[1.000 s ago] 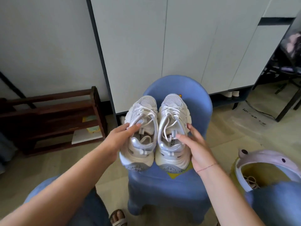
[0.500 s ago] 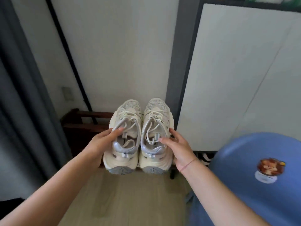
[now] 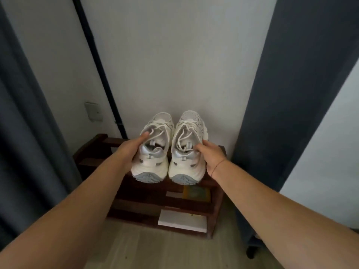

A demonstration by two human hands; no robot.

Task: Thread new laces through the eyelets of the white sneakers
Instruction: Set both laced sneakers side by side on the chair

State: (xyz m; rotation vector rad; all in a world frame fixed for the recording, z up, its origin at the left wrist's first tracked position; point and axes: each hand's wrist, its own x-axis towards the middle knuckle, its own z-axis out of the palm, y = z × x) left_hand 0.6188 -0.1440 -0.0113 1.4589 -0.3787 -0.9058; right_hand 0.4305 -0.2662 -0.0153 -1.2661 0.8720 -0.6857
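Holding a pair of white sneakers out ahead, the person has one in each hand, heels toward the camera and toes toward the wall [image 3: 174, 55]. The left hand [image 3: 132, 150] has its grip closed on the left sneaker [image 3: 153, 164]: the thumb lies over the outer edge of the collar, and the fingers are hidden behind the shoe's side. The right hand [image 3: 210, 156] has its grip closed on the right sneaker [image 3: 186, 166], fingers curled over the outer collar edge. A thin red bracelet [image 3: 218, 166] circles the right wrist. The two shoes sit close side by side, level with each other. Both carry white laces [image 3: 182, 136] threaded through the eyelets, with loose ends lying slack across the tongues and into the openings. The pair is over the top of a dark wooden rack [image 3: 136, 193] that stands against the wall; whether the soles touch it cannot be told. A white box [image 3: 182, 220] lies on the rack's lowest shelf. Dark curtains [image 3: 29, 133] hang at either side. A black pipe [image 3: 97, 65] runs up the wall left of the shoes, with a pale plate [image 3: 93, 111] beside it. Pale floor [image 3: 155, 249] lies below
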